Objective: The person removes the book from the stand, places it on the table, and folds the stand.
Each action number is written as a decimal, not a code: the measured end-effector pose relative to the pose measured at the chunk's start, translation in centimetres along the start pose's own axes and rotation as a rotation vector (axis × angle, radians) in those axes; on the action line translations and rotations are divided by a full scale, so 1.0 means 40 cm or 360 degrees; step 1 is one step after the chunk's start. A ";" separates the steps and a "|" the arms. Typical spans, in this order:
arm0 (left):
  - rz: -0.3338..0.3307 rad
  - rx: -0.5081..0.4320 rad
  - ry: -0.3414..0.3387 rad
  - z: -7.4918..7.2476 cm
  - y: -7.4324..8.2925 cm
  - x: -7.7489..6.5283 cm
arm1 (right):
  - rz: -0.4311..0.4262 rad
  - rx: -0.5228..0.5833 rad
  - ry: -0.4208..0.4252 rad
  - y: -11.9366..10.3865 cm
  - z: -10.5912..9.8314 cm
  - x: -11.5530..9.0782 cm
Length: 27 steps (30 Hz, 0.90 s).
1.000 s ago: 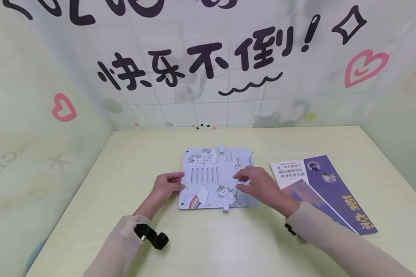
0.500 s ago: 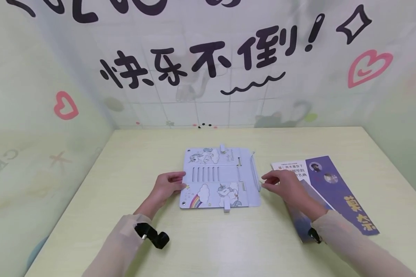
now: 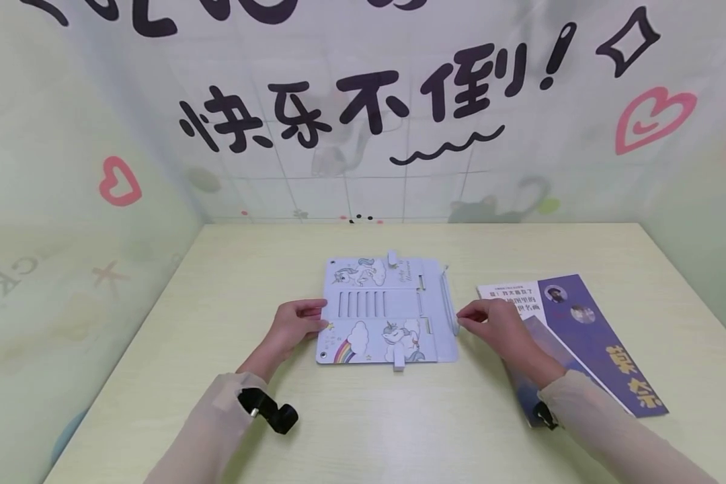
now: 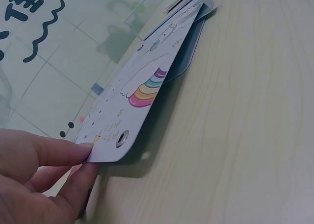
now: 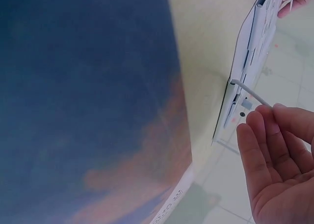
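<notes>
A pale lilac book stand [image 3: 363, 302] with unicorn and rainbow drawings lies face up on the table. My left hand [image 3: 292, 323] pinches its left edge, thumb on top; in the left wrist view, fingers of that left hand [image 4: 44, 175] grip near the corner eyelet. At the stand's right side, my right hand [image 3: 493, 323] pinches a thin wire leg [image 3: 447, 299]. The right wrist view shows that wire leg [image 5: 251, 92] running from the stand's edge to the thumb and fingertips of the right hand [image 5: 279, 160]. Two white clips [image 3: 398, 357] sit on the front and back edges.
Right of the stand lie overlapping books, a purple-and-white one [image 3: 593, 336] beneath a blue one [image 3: 541, 353], partly under my right forearm. A printed curtain [image 3: 351, 188] hangs behind the table [image 3: 363, 423] and along its sides.
My right hand has moved right, from over the stand's slotted middle to its right side, and now holds the wire leg. The left hand has kept its grip on the left edge.
</notes>
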State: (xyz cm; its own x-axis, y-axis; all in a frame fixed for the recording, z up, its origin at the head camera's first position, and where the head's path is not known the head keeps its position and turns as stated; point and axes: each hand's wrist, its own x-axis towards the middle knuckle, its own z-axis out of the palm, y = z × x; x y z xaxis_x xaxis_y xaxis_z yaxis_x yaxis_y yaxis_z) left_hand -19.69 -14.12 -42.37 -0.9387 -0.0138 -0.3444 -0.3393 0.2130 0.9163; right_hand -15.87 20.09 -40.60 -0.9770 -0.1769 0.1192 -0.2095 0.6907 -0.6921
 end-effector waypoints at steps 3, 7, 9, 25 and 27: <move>-0.0011 -0.0007 0.0008 0.000 0.001 0.001 | 0.0006 0.0014 0.0003 -0.001 0.001 0.001; -0.0025 0.0021 0.0030 0.001 0.003 0.003 | -0.0013 0.0000 0.0004 -0.002 0.004 0.002; -0.0024 0.0035 0.0032 0.001 0.004 0.002 | -0.0021 -0.0006 -0.0010 -0.004 0.005 0.003; -0.0038 0.0028 0.0039 0.007 0.004 0.000 | -0.0070 0.0015 -0.0124 -0.013 0.025 0.021; -0.0038 0.0017 0.0036 0.007 0.005 -0.001 | -0.0078 0.0028 -0.0128 -0.014 0.027 0.023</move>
State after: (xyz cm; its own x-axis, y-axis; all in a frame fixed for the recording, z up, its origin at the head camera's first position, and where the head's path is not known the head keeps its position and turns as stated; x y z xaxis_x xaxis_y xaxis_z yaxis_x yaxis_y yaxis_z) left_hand -19.71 -13.80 -42.25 -0.9316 -0.0412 -0.3611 -0.3609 0.2230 0.9056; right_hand -16.61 18.79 -40.87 -0.9591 -0.2664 0.0960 -0.2555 0.6677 -0.6992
